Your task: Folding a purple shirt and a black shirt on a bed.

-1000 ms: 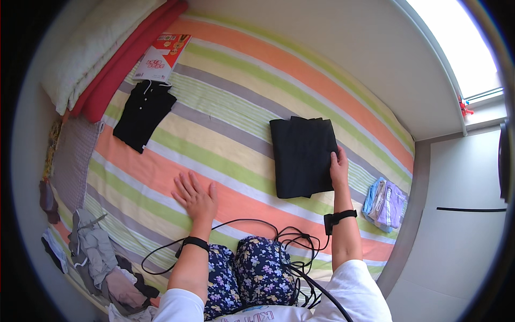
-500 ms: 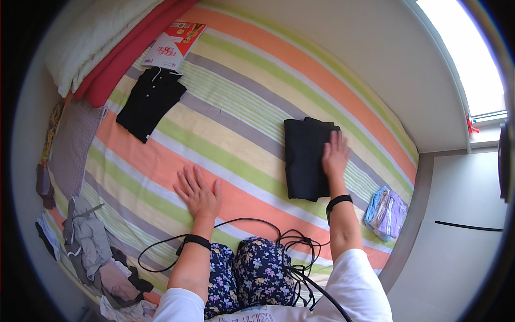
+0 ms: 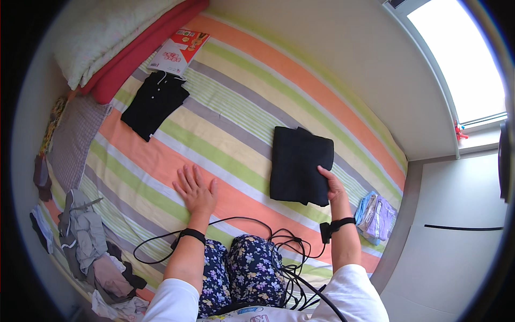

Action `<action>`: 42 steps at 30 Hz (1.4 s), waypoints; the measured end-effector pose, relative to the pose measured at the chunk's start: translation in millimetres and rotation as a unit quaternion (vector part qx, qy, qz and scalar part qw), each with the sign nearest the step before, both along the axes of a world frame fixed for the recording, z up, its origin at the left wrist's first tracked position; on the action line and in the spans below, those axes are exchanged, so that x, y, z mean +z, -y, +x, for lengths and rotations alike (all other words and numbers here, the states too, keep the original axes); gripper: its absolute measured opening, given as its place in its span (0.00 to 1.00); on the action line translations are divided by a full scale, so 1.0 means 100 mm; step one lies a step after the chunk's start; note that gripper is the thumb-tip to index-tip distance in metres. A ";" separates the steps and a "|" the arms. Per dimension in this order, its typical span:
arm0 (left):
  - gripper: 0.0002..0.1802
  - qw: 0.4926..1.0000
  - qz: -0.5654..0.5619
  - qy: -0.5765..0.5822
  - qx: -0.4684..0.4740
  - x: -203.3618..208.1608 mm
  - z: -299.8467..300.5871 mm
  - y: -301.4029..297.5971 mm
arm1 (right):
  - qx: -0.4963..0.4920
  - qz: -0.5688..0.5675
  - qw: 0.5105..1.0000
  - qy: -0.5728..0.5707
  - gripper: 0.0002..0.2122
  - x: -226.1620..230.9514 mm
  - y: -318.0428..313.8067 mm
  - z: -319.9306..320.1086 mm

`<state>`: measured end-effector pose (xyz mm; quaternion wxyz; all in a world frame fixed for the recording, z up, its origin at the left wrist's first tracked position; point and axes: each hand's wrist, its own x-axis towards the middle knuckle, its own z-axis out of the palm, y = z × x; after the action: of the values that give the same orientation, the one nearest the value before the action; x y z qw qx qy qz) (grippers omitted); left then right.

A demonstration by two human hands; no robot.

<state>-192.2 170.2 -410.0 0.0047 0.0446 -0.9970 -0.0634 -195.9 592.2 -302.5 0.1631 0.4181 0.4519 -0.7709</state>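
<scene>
A folded black garment lies on the striped bedsheet, right of the middle. My right hand pinches its right edge near the lower corner, thumb on top and the other fingers hidden beneath or behind the cloth. Flat on an orange stripe to the left rests my left hand, fingers spread and holding nothing. Farther off at the left, a black buttoned shirt lies folded beside a red and white package.
Crumpled grey and pink clothes are heaped at the left edge. Folded blue and purple clothes sit near the white cabinet. A black cable coils around my knees. Folded bedding is stacked at the far left.
My right hand has gone from lying flat on the black garment to gripping its right edge. The garment now shows wider and slightly farther left. My left hand stays spread on the sheet.
</scene>
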 end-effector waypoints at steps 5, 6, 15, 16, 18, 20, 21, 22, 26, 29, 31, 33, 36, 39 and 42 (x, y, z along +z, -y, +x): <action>0.45 0.998 0.051 0.012 -0.024 0.01 0.01 0.12 | -0.029 -0.073 0.994 -0.079 0.18 0.56 0.72 -0.07; 0.44 0.997 0.068 0.016 -0.033 0.00 0.01 0.17 | -0.035 -0.094 0.990 -0.103 0.18 0.66 0.86 -0.06; 0.33 0.915 0.403 -0.003 0.014 0.06 -0.04 0.89 | -0.040 -0.101 0.994 0.033 0.21 0.04 2.00 0.55; 0.32 0.921 0.387 -0.019 0.026 0.15 -0.01 0.88 | -0.078 -0.051 0.985 0.143 0.20 -0.01 2.04 0.62; 0.32 0.928 0.364 -0.073 0.041 0.36 -0.08 0.77 | 0.054 0.086 0.991 0.091 0.18 0.00 2.09 0.74; 0.31 0.958 0.251 -0.119 -0.064 0.55 -0.11 0.49 | 0.183 0.294 0.936 -0.064 0.19 0.08 2.16 0.72; 0.31 0.962 0.197 -0.152 -0.115 0.61 -0.14 0.31 | 0.254 0.404 0.855 -0.202 0.20 0.11 2.21 0.64; 0.31 0.965 0.174 -0.145 -0.129 0.65 -0.15 0.11 | 0.310 0.500 0.731 -0.347 0.21 0.12 2.27 0.51; 0.32 0.988 0.074 -0.033 -0.134 0.49 -0.30 -0.38 | 0.383 0.586 0.558 -0.446 0.25 -0.25 2.63 -0.24; 0.35 0.986 0.057 -0.064 -0.143 0.22 -0.36 -0.40 | 0.422 0.604 0.513 -0.440 0.25 -0.63 2.52 -0.60; 0.36 0.983 0.079 -0.060 -0.156 0.07 -0.34 -0.36 | 0.410 0.632 0.508 -0.419 0.24 -0.84 2.26 -0.71; 0.37 0.982 0.085 -0.053 -0.157 -0.01 -0.34 -0.27 | 0.331 0.688 0.518 -0.387 0.22 -0.95 1.97 -0.79; 0.36 0.991 0.065 -0.048 -0.109 0.04 -0.43 -0.08 | 0.340 0.756 0.532 -0.173 0.23 -0.90 1.47 -0.96; 0.34 0.998 0.051 0.025 0.003 0.23 -0.61 0.17 | 0.332 0.791 0.509 -0.072 0.24 -0.58 1.17 -0.99; 0.34 0.991 0.068 -0.109 0.048 0.34 -0.61 0.05 | 0.297 0.807 0.477 -0.181 0.24 -0.39 1.49 -0.77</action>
<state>-253.6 165.0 -375.5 0.1131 0.0851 -0.9806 -0.1354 -273.1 442.7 -341.6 -0.1131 0.0572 0.9915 -0.0299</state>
